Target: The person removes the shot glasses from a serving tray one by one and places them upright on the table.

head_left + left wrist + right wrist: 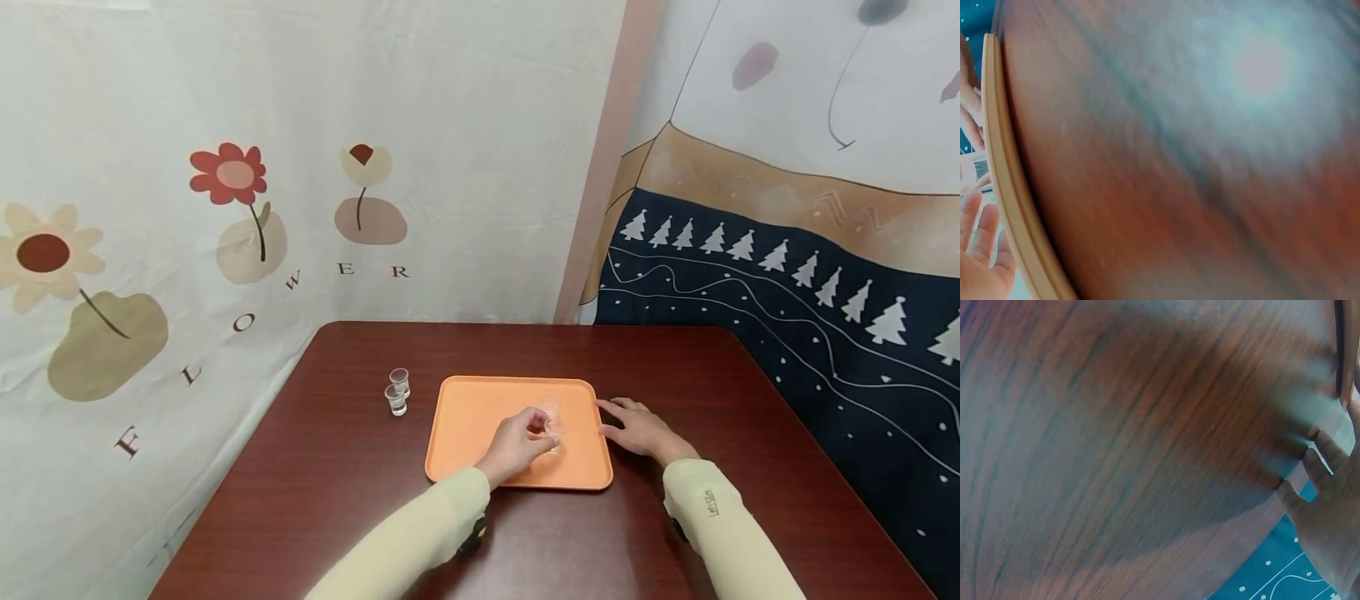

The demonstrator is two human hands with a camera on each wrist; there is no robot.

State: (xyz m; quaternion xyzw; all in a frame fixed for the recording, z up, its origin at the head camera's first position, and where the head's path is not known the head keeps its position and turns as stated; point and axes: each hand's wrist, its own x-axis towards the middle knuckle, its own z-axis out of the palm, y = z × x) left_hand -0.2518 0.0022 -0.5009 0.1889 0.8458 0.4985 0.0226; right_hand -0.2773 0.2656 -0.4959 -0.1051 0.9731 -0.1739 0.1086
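An orange tray (480, 417) lies on the table. Toward its right side my left hand (517, 444) pinches a small clear shot glass (553, 428) between thumb and fingers. Just behind, a second clear shot glass (551, 405) stands on the tray, faint against the orange. My right hand (637, 427) rests by the tray's right rim, fingers spread, thumb and fingertips at the edge. The left wrist view has the left hand (984, 256) near a clear glass (974, 170), partly cut off. In the right wrist view the right hand (1329, 515) has its fingertips on the tabletop.
Two more clear shot glasses, one (400, 382) behind the other (396, 402), stand on the dark red-brown table (337, 467) left of the tray. Printed cloths (480, 125) hang behind the table and along its right side.
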